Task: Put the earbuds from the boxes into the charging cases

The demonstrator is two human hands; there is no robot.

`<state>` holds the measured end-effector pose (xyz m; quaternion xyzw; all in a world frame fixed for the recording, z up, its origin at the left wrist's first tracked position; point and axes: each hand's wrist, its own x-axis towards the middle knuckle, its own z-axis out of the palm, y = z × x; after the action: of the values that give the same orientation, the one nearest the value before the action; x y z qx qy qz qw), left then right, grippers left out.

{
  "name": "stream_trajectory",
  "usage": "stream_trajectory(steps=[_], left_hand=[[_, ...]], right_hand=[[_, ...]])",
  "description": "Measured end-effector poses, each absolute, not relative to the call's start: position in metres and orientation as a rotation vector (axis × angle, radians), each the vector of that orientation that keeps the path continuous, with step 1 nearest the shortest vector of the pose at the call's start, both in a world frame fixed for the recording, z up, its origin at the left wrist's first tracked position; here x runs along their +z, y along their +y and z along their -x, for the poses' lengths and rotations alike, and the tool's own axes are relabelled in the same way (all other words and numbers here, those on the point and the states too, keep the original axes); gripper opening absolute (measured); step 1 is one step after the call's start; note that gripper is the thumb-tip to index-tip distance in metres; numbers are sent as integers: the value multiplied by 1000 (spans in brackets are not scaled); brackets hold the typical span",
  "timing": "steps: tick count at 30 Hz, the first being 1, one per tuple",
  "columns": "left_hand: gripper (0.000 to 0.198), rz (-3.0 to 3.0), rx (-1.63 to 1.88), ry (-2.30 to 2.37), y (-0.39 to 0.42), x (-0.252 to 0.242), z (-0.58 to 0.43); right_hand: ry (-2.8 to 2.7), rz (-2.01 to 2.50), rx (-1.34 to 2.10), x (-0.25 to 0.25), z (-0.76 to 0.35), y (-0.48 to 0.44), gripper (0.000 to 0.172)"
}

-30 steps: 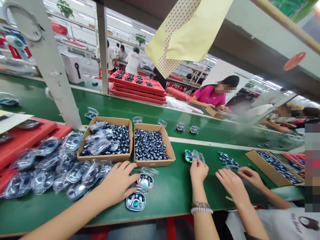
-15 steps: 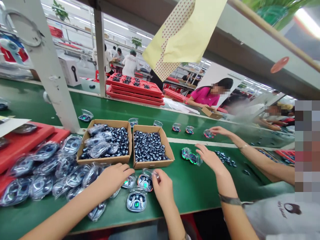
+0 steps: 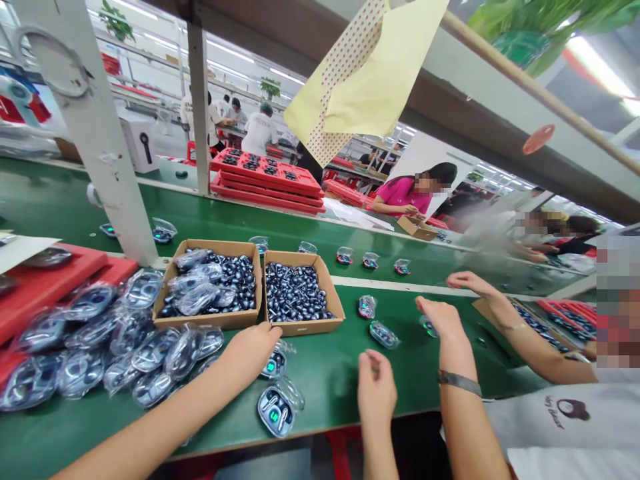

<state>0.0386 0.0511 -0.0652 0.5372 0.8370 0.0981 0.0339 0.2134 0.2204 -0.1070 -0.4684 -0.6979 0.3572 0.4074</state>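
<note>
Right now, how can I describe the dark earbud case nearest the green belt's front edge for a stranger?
On the green conveyor belt, find the two brown cardboard boxes of dark earbuds. Below them, near the front edge, lies a dark earbud case with a glowing green display. The similar case just above it sits nearer the left hand.

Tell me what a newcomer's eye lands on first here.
First come the two cardboard boxes heaped with dark earbuds, mid-frame on the green conveyor belt. Left of them lies a pile of plastic-bagged earbud cases, with the person's left hand reaching past it. Higher up, a yellow paper sheet hangs overhead, and stacked red trays stand further along.
</note>
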Motion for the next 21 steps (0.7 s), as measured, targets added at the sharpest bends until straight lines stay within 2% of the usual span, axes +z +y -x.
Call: stream_trajectory(steps=[1,4,6,7,8,11,15,18,21], left_hand=[[23,-1670,285,2581,54,-63,-42],[20,-1808,298,2531,64,-55,-54],[18,-1912,313,2473,78,-49,-60],[18,-1947,323,2446,88,-47,-63],[18,-1969,335,2422,100,-45,-66],[17,-2028,379,2345,140,-44,-78],[17,-2022,462,2298,180,-44,-99],[26,-1972,557,2332,179,-35,-107],[28,-1955,712,2359,137,-22,-104]], right_hand=[[-1926,1048,954,-107,-211,200,31],[-2392,555,1111,-108,-203,149,41],[-2492,480,1074,-112,-199,136,29],[-2495,518,1033,-113,-198,136,20],[-2484,579,995,-115,-199,142,18],[-2383,809,1017,-118,-216,178,23],[-1972,1235,1310,-122,-247,245,31],[-1549,1290,1397,-127,-254,282,41],[-1557,1264,1325,-125,-252,288,50]])
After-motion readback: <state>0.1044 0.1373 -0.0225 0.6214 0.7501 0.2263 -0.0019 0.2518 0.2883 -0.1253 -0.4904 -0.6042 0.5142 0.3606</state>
